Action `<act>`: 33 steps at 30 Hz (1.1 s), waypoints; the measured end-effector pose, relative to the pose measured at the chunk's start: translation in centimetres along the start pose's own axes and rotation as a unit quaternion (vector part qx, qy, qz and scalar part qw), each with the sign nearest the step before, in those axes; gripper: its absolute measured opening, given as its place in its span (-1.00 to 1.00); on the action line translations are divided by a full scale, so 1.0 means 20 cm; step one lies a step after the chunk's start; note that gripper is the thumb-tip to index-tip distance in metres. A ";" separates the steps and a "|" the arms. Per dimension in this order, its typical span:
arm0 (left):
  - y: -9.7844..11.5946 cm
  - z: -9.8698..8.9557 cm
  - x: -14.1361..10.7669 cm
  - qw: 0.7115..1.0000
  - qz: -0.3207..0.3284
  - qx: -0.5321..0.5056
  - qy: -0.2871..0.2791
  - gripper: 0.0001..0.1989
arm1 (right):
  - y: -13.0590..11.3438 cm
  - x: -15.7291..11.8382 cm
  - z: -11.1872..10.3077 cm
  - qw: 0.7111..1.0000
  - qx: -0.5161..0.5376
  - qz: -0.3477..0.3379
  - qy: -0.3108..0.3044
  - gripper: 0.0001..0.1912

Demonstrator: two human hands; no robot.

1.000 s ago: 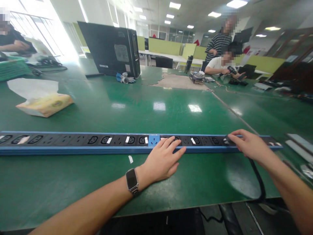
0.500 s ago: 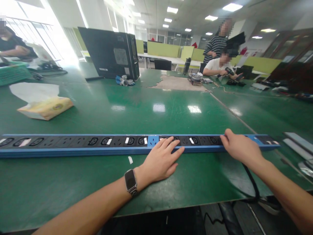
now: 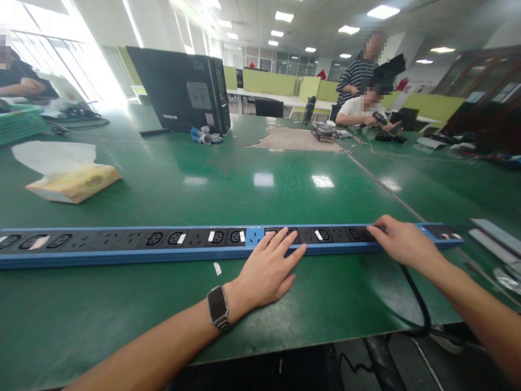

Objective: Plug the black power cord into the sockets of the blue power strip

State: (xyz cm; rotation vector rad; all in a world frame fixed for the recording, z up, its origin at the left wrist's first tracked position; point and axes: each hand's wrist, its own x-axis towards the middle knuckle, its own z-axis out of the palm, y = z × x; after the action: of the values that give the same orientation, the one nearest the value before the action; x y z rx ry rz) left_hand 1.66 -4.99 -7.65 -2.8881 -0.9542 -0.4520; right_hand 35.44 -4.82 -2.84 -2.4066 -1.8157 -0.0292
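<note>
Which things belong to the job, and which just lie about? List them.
Job:
long blue-and-black socket strip, under the left hand
black cable at the right hand

Lying about:
yellow-and-white tissue pack
black computer case
blue-and-grey gloves
white paper scrap

Counter, green, glossy; tan bare patch towards the far side; pale seam at right. Directly on it: power strip, blue-edged, lengthwise; paper scrap, white, near the strip; tissue pack, left; computer case, black; gloves, beside case; basket, green, far left.
</note>
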 end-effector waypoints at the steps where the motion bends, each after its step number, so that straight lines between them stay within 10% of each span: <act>1: 0.00 0.00 0.00 1.000 -0.002 0.000 -0.001 -0.38 | 0.01 0.00 -0.06 0.998 0.043 0.029 0.047 -0.60; 4: 0.00 0.00 0.00 1.000 -0.002 0.000 -0.001 -0.38 | 0.06 -0.02 -0.30 0.940 0.144 0.172 0.258 -0.60; 8: 0.00 0.01 0.00 1.000 -0.003 -0.007 -0.001 -0.38 | 0.15 0.01 -0.46 0.962 0.124 0.193 0.147 -0.66; 13: -0.01 0.01 0.00 1.000 0.003 -0.011 0.001 -0.39 | 0.34 0.12 -0.27 0.992 0.016 0.128 -0.005 -0.69; 19: 0.00 0.01 0.00 1.000 0.000 -0.003 0.004 -0.38 | 0.54 0.13 -0.09 0.992 0.024 0.124 -0.022 -0.66; 33: -0.01 0.00 0.00 1.000 0.005 -0.008 -0.007 -0.39 | 0.56 0.18 -0.06 0.998 -0.026 0.043 -0.024 -0.72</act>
State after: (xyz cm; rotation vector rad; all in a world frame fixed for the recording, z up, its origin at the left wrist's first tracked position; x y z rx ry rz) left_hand 1.57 -4.76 -7.73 -2.9127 -0.9429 -0.4421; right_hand 47.26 -4.51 -2.32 -2.5402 -1.7508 -0.0119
